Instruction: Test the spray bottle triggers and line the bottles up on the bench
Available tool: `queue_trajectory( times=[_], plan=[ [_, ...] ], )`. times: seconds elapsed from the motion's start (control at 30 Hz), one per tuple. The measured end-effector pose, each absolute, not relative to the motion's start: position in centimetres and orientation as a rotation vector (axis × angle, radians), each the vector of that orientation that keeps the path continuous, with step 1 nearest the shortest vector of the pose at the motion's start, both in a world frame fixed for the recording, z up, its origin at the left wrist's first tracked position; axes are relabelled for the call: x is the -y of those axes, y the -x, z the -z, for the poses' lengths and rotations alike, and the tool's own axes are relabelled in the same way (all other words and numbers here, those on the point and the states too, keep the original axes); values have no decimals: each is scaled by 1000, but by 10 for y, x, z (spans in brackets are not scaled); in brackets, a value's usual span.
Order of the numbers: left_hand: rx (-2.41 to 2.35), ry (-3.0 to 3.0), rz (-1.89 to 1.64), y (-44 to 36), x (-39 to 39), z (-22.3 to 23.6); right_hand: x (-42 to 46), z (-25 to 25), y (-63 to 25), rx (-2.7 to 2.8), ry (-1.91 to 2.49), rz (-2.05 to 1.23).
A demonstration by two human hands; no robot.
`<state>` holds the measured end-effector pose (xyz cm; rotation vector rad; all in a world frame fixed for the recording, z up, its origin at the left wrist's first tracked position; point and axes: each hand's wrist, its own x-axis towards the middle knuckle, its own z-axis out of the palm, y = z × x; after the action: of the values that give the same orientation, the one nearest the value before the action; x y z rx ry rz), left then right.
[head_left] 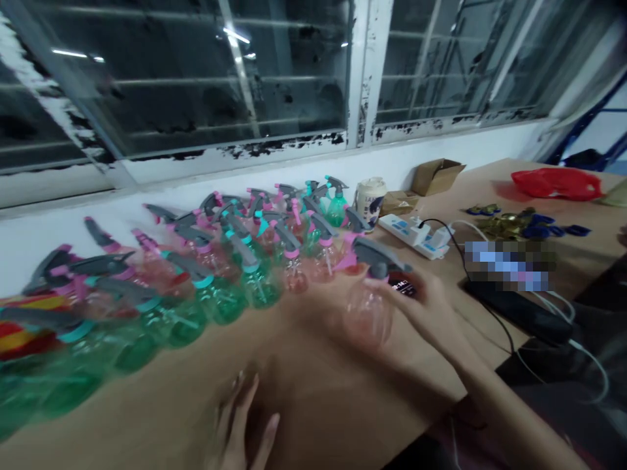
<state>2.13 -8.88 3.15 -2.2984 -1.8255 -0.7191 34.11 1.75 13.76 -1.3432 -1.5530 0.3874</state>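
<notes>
Spray bottle point(368, 316), pinkish and blurred, is resting on or hovering over the table point(308, 385), I can't tell which, the right hand point(421, 303) clasping its neck; the left hand point(238, 434) is hanging nearby, fingers parted, while other bottles point(258, 287) are crowding below the window point(196, 78).

Dim light — white glare streaks the window point(196, 78), soft shadow on the table point(171, 405) — left hand point(238, 427) blurred.
</notes>
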Motion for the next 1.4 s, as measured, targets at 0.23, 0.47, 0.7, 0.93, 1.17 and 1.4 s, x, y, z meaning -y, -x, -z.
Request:
queue_trajectory(
  times=[0.23,0.47,0.7,0.93,1.17,1.4],
  plan=[
    [2241,2284,997,-35,121,-54,13,-133,-252,1934,932,-837],
    [2429,2387,1492,-34,140,-50,42,-108,-204,1935,1018,-895],
    [2369,2381,1672,-39,134,-45,50,-109,-189,1963,936,-1019],
    [2215,2629,1501,-43,127,-52,34,-116,-194,1978,652,-1221],
    [2205,2661,1227,-41,127,-47,39,-114,-188,1847,720,-1223],
    [2090,2425,831,-18,129,-25,37,-109,-198,1803,842,-1021]
  ],
)
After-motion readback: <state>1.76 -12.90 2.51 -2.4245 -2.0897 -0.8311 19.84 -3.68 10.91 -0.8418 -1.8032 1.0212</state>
